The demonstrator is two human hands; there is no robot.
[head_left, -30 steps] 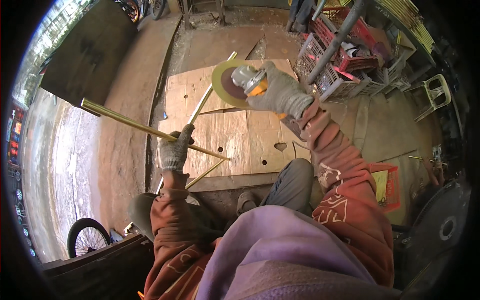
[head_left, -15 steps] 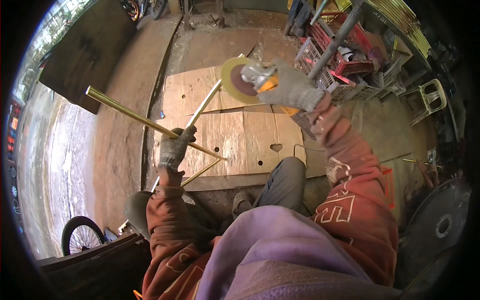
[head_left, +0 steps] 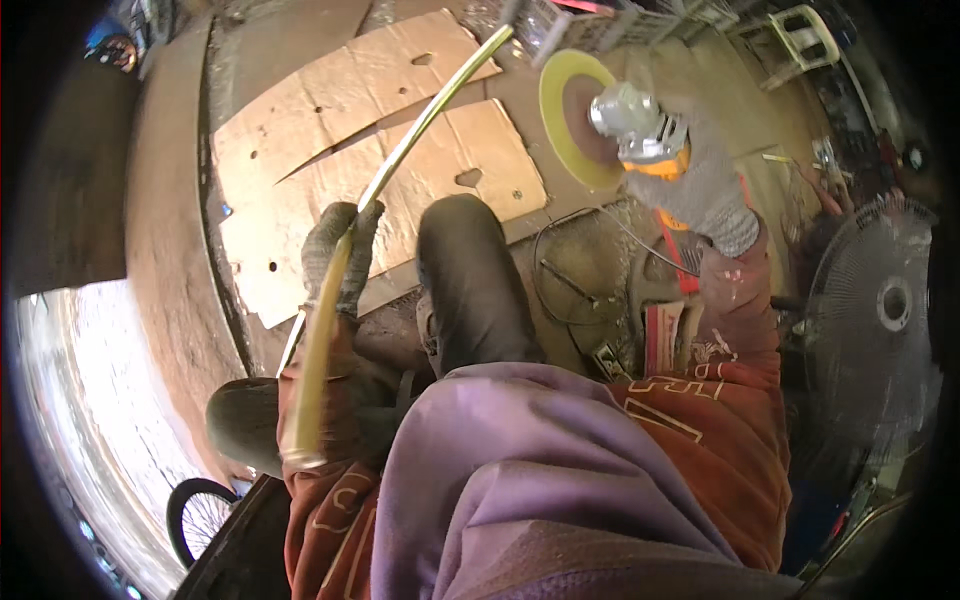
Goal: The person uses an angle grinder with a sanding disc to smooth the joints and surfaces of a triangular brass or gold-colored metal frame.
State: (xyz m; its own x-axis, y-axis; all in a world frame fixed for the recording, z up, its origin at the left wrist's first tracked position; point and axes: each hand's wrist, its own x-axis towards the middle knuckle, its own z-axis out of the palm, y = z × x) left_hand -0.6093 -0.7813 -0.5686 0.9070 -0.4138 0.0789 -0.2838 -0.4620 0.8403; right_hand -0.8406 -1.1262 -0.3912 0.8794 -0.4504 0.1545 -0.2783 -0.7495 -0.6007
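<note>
My left hand, in a grey knit glove, is wrapped round a shiny brass-coloured metal tube. One end of the tube reaches up and away over the cardboard; the other comes back over my left forearm, blurred. Held up at the right, an angle grinder with a silver head and yellow-orange body sits in my gloved right hand, whose fingers are closed round it. Its large yellowish disc stands apart from the tube. Whether the disc spins I cannot tell.
Holed cardboard sheets lie on the floor beyond my knees. A cable curls on the floor below the grinder. To the right stand a large fan and a plastic chair. A bicycle wheel is at the lower left.
The view has turned. The tube has swung round, its near end now over my left forearm. My right hand has drawn the grinder to the right, away from the tube.
</note>
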